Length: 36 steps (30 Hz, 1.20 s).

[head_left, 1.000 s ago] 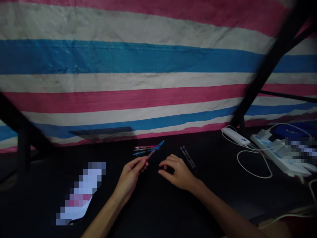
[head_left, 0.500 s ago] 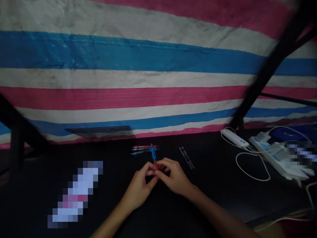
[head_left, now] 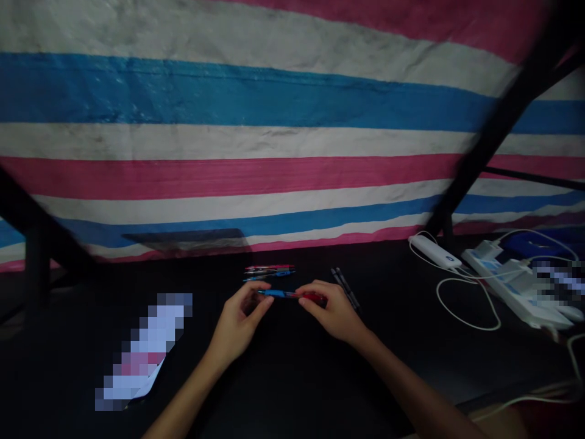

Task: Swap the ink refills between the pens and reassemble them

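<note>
Both hands hold a pen level between them, one at each end. My left hand (head_left: 238, 316) pinches the blue end of the pen (head_left: 276, 294) between thumb and fingers. At the other end, my right hand (head_left: 333, 310) has its fingers closed around the red part, which is partly hidden. The middle of the pen shows between the two hands. Just beyond them, several pens (head_left: 270, 269) in red and blue lie side by side on the black table (head_left: 278, 378). Two dark pens (head_left: 343, 285) lie behind my right hand.
To the left lies a flat, blurred-out object (head_left: 144, 347). A white power strip (head_left: 512, 283) with plugs, a white power bank-like block (head_left: 434, 251) and loose white cables (head_left: 491, 305) are on the right. A striped sheet (head_left: 274, 177) hangs behind, between dark frame bars (head_left: 489, 146).
The pen has turned from pointing away from me to lying sideways. My hands have moved apart, the left to the blue end and the right to the red end.
</note>
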Each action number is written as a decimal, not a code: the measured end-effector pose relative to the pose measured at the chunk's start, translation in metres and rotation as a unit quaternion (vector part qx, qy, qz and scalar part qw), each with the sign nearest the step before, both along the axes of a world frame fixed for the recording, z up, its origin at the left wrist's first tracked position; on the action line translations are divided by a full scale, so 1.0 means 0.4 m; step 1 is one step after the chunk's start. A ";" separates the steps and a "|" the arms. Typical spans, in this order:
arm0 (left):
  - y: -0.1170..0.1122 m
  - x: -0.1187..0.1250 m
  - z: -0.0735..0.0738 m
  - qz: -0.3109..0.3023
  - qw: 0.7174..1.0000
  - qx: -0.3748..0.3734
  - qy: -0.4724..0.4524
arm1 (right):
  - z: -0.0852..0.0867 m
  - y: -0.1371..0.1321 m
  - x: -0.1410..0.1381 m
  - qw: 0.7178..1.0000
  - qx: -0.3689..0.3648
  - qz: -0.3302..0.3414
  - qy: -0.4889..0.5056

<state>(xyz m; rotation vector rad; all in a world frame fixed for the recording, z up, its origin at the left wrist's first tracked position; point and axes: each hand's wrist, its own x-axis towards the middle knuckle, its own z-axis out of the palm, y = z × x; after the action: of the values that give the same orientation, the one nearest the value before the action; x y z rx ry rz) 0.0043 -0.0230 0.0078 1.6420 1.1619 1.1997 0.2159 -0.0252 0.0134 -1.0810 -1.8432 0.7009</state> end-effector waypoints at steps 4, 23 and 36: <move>0.008 -0.009 -0.008 0.035 0.999 0.009 0.013 | -0.027 0.012 0.003 0.998 -0.047 -0.003 0.036; -0.029 0.031 -0.023 0.104 0.756 0.245 0.599 | -0.029 -0.006 -0.012 0.911 -0.374 0.151 0.090; -0.025 0.023 -0.035 0.101 0.801 0.111 0.579 | -0.024 -0.021 -0.019 0.992 0.019 0.110 -0.056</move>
<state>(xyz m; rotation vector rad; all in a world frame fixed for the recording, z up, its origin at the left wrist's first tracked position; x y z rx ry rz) 0.0134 -0.0330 -0.0062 2.5964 1.9909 0.3094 0.2084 -0.0338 0.0039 -0.9163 -2.0866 0.7403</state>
